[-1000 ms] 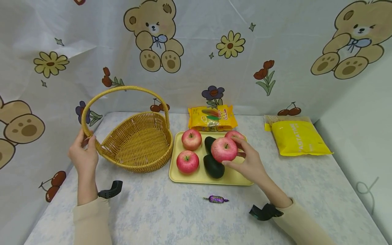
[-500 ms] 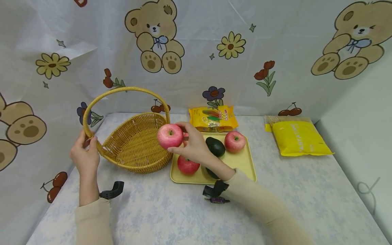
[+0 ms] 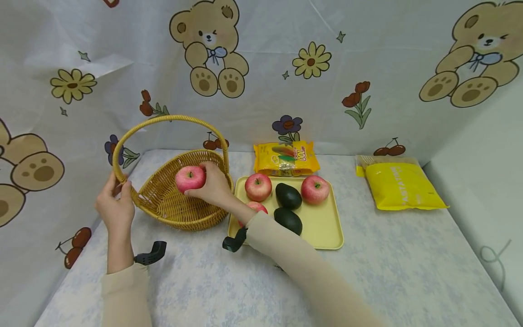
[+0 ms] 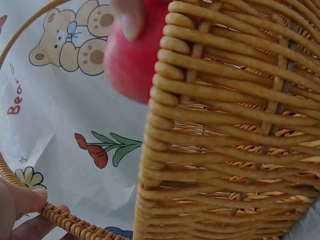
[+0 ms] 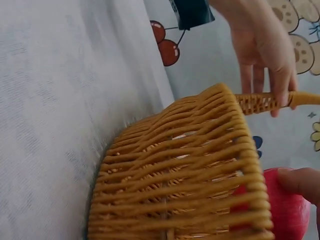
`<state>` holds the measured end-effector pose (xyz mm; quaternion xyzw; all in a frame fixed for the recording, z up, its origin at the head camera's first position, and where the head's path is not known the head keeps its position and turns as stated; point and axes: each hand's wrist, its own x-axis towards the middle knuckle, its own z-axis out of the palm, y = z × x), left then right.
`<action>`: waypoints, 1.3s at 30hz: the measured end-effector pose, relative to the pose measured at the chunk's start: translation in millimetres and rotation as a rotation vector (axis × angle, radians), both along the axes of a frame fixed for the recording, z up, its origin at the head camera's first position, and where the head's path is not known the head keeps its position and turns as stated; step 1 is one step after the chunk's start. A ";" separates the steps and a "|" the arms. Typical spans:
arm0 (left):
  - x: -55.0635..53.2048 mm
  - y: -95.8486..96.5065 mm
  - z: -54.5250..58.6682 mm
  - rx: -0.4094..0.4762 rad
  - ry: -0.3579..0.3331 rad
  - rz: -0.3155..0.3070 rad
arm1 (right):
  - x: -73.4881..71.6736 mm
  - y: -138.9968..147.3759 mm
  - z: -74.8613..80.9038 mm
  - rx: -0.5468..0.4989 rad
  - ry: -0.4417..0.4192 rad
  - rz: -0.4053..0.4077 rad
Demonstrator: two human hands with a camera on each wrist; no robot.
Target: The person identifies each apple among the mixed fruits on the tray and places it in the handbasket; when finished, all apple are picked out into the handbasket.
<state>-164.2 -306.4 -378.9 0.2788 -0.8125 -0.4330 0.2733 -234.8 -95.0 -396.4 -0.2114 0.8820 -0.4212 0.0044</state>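
Observation:
My right hand pinches a red apple over the opening of a woven wicker basket. In the left wrist view the same apple shows beyond the basket rim, with a fingertip on it. My left hand grips the basket's arched handle low on its left side. No fruit shows on the visible part of the basket floor. Beside the basket, a pale yellow tray carries apples, one of them at its back left, and two dark green avocados. My right sleeve covers part of the tray.
Behind the tray lies an orange-yellow snack packet. A bright yellow bag rests at the right of the table. The right forearm mostly hides a small wrapped candy. A printed cloth hangs at the back.
My right hand has carried the apple leftward from above the tray to over the basket. My left hand has kept its grip on the handle, and the basket stays in place.

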 end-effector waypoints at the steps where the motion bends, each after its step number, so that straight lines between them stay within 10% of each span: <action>1: 0.1 0.2 0.2 -0.005 0.001 0.001 | -1.6 -5.4 -1.0 0.020 -0.012 -0.006; 39: -0.7 3.2 -1.9 -0.023 0.033 0.013 | -17.1 -54.8 -25.3 0.244 -0.175 -0.088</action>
